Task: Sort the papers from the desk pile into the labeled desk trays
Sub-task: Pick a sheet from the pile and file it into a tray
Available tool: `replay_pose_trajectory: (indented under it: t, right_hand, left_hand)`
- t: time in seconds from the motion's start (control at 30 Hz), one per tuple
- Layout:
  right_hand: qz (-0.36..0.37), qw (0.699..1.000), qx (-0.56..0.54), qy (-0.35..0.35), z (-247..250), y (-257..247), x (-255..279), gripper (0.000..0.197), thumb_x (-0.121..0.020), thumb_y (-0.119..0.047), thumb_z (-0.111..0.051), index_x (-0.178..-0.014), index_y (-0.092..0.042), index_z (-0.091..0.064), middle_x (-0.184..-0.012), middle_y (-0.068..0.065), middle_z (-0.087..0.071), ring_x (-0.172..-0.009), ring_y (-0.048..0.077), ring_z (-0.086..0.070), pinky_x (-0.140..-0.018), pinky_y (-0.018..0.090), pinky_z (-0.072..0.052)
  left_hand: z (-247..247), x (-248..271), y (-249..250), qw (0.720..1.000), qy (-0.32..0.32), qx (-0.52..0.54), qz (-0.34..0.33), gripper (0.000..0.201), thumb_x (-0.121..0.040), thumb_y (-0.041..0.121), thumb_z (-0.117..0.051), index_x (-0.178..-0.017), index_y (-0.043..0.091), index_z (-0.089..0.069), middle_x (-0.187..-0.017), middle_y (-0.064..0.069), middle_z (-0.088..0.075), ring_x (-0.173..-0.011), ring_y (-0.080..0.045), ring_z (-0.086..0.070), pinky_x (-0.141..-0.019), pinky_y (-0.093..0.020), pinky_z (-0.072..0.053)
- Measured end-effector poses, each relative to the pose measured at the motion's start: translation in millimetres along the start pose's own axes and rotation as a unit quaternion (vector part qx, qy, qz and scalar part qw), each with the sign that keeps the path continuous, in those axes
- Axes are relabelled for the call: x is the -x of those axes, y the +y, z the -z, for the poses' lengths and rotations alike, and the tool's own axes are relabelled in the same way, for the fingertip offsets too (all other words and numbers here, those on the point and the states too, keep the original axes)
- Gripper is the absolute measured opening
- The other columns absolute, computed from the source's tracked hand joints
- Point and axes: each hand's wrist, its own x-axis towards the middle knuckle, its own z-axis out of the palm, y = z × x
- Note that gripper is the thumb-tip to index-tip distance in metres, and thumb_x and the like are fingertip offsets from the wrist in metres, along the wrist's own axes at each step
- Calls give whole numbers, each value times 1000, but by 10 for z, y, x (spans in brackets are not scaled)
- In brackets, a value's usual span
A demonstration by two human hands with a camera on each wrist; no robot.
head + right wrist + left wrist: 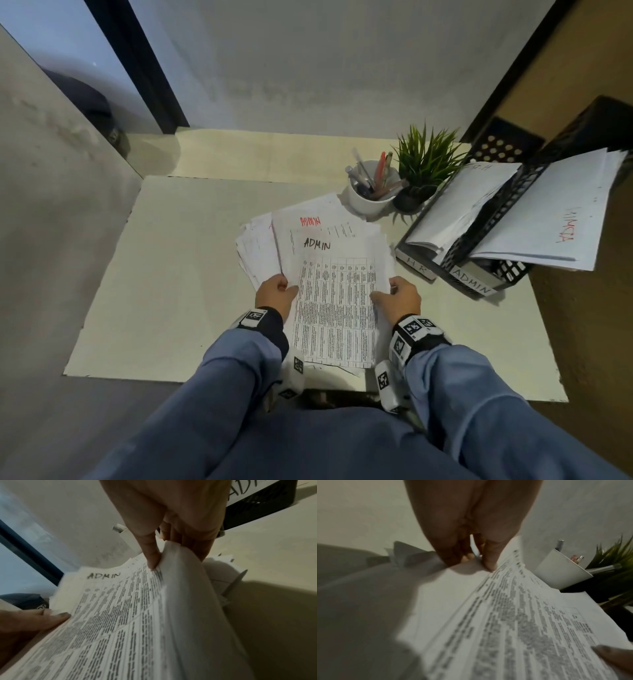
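A printed table sheet headed ADMIN in black (334,301) is held over the desk pile (260,246). My left hand (275,291) pinches its left edge, thumb on top (488,559). My right hand (399,294) pinches the right edge of the same sheet (120,615), thumb on the print and fingers curled under. Beneath it lies another sheet marked ADMIN in red (310,222). Two black mesh trays stand at the right: the HR tray (416,263) and the ADMIN tray (474,277), each holding white papers.
A white cup of pens (371,192) and a small potted plant (423,171) stand behind the pile, close to the HR tray. The pale desk top (164,274) stretches left of the pile. Walls close in at the back and left.
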Motion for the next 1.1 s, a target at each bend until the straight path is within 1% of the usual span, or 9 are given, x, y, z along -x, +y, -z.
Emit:
replay_pose_trajectory:
  t: [0.17,0.3,0.43,0.57,0.7,0.77,0.87,0.97,1.1]
  right_hand:
    - [-12,993,-113,42,2,-39,-79,19,-68,-6,-77,-69,-15,-60,-70,4,-58,-67,18,-52,-70,26,-46]
    - [-37,992,-123,8,46,10,-159,14,-69,-6,-76,-75,-15,-68,-81,6,-65,-77,19,-58,-83,30,-50]
    - [-25,993,-118,-13,151,61,-192,26,-73,7,-65,-57,-14,-62,-61,4,-60,-67,18,-51,-65,25,-45]
    - [-53,977,-208,-7,196,-20,-148,37,-71,28,-46,-56,-6,-52,-34,-8,-51,-40,8,-48,-34,10,-34]
    - [-61,980,-187,-14,131,-59,-148,32,-70,23,-55,-57,-5,-52,-53,6,-58,-50,18,-56,-45,18,-43]
    - [-47,985,-157,-47,112,-86,-187,23,-78,16,-54,-71,-5,-62,-66,3,-57,-61,14,-53,-46,14,-45]
    - [-45,976,-201,-66,94,-150,-209,30,-92,5,-43,-119,4,-56,-99,7,-60,-86,21,-58,-50,1,-43]
    - [-20,984,-172,-31,50,-162,-180,32,-86,16,-43,-112,3,-55,-99,19,-61,-90,30,-59,-68,15,-52]
    - [-49,991,-113,-45,62,-113,-199,23,-66,18,-60,-70,-3,-68,-86,14,-65,-92,34,-62,-86,43,-54]
  left_hand:
    - [136,38,5,991,-21,131,15,46,-65,8,-77,-54,24,-36,-57,0,-39,-57,-19,-38,-59,-32,-34]
    - [301,16,14,985,8,170,-3,30,-70,19,-81,-90,12,-60,-84,-3,-61,-75,-19,-57,-71,-32,-46]
    - [476,-20,-19,991,14,131,-8,17,-90,24,-60,-73,23,-58,-87,-11,-63,-83,-23,-59,-83,-38,-48]
    - [559,-52,-53,990,-11,137,34,15,-80,7,-64,-68,15,-59,-80,-12,-61,-78,-23,-56,-76,-33,-44]
    - [505,29,43,982,-57,176,39,17,-74,-3,-67,-90,-2,-70,-74,-8,-66,-70,-19,-59,-65,-21,-48]
    - [442,130,158,969,-119,211,55,16,-78,-4,-65,-93,-5,-70,-71,-3,-71,-64,-16,-65,-53,-17,-51]
    - [336,210,263,946,-183,255,79,14,-71,-13,-63,-67,-1,-70,-90,-9,-72,-85,-24,-67,-62,-23,-57]
    - [249,188,239,958,-149,234,68,38,-73,-18,-49,-48,7,-63,-93,-14,-68,-88,-30,-64,-71,-31,-58]
    - [259,89,154,998,64,3,13,35,-78,-14,-43,-95,6,-66,-102,-7,-62,-96,-27,-59,-85,-33,-50]
